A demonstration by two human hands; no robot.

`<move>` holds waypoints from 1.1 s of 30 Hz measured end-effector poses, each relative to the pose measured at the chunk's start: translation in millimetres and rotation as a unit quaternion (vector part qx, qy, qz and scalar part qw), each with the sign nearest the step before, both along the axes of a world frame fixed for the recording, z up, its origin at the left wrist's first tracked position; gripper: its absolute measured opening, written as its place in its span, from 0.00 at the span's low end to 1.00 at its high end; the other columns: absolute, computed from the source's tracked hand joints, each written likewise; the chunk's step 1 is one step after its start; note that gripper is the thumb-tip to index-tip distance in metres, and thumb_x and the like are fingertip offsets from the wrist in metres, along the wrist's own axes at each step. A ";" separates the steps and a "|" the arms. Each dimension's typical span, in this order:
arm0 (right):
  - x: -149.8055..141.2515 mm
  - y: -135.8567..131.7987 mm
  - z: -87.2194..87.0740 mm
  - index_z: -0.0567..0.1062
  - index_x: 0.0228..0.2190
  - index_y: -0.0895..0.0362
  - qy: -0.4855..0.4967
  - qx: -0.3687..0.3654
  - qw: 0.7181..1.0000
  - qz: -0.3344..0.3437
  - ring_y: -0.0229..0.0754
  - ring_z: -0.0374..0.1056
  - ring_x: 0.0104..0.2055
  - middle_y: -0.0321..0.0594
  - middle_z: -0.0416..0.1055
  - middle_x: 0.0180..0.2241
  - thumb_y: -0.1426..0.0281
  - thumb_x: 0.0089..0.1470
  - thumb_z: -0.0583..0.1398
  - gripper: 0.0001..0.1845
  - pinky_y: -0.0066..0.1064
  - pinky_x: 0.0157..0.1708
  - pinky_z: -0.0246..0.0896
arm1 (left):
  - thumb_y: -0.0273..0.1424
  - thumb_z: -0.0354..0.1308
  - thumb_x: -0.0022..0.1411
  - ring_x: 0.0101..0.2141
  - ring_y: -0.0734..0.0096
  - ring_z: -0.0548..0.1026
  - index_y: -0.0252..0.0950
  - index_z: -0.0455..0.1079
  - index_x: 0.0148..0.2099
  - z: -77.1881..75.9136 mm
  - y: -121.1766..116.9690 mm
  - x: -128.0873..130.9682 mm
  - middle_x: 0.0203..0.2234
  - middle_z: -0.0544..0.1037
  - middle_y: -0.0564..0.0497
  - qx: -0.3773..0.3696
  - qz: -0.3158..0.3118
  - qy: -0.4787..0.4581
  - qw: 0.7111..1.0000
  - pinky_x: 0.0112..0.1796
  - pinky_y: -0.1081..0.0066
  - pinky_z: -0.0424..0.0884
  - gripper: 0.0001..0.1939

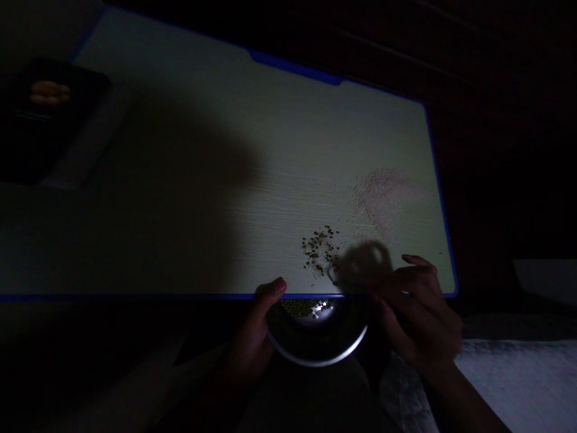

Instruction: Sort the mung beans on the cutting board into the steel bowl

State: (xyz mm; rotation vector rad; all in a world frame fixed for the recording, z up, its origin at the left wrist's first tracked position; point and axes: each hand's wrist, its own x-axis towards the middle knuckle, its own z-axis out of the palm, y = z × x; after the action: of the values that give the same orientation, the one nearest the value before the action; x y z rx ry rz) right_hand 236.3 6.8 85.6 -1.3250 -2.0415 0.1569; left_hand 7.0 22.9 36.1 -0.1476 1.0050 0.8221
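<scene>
My left hand (256,331) grips the side of a shiny metal bowl (322,362), its thumb resting at the table edge. The bowl sits just below that edge and holds small green beans (297,308), which look like mung beans. My right hand (417,310) is closed in a pinch at the edge, right of the bowl. From its fingertips a thin tool with a rounded end (332,276), perhaps a spoon, reaches left; its kind is hard to make out in the dark. Its tip is beside a small scatter of green beans (320,249) mixed with pale grains.
A spread of pale grains, like rice (383,195), lies farther right on the light tabletop (288,132) with blue edging. At the far left stands a dark box (58,120) with a picture on it. White quilted fabric (518,379) shows at lower right. Lighting is very dim.
</scene>
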 end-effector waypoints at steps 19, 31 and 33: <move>-4.6 -3.4 -5.0 0.78 0.44 0.57 0.019 -0.007 1.000 0.007 0.43 0.71 0.40 0.38 0.77 0.38 0.80 0.56 0.64 0.14 0.54 0.55 0.63 | 0.34 0.69 0.57 0.32 0.64 0.83 0.40 0.80 0.34 -3.8 -1.0 -0.3 0.27 0.84 0.53 -0.018 0.016 0.007 1.000 0.40 0.69 0.78 0.04; -1.3 -7.2 -9.9 0.77 0.44 0.55 0.028 -0.002 1.000 -0.003 0.42 0.72 0.41 0.37 0.77 0.39 0.80 0.56 0.63 0.15 0.53 0.55 0.64 | 0.36 0.65 0.58 0.32 0.60 0.83 0.37 0.81 0.35 -3.6 1.0 -0.9 0.27 0.84 0.49 -0.016 0.003 0.048 0.999 0.36 0.69 0.78 0.08; 5.6 -6.8 -12.3 0.78 0.43 0.54 0.019 -0.005 0.999 -0.033 0.41 0.72 0.39 0.36 0.77 0.37 0.80 0.56 0.64 0.14 0.52 0.55 0.65 | 0.37 0.63 0.59 0.35 0.57 0.83 0.39 0.81 0.33 -6.3 0.1 -2.4 0.29 0.85 0.47 -0.012 -0.002 0.081 0.997 0.38 0.67 0.78 0.09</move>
State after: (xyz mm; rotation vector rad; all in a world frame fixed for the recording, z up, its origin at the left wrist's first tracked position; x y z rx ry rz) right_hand 241.9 0.0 73.3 -1.3829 -1.9645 0.1617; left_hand 4.6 22.9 29.8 -0.1010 1.1669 0.8278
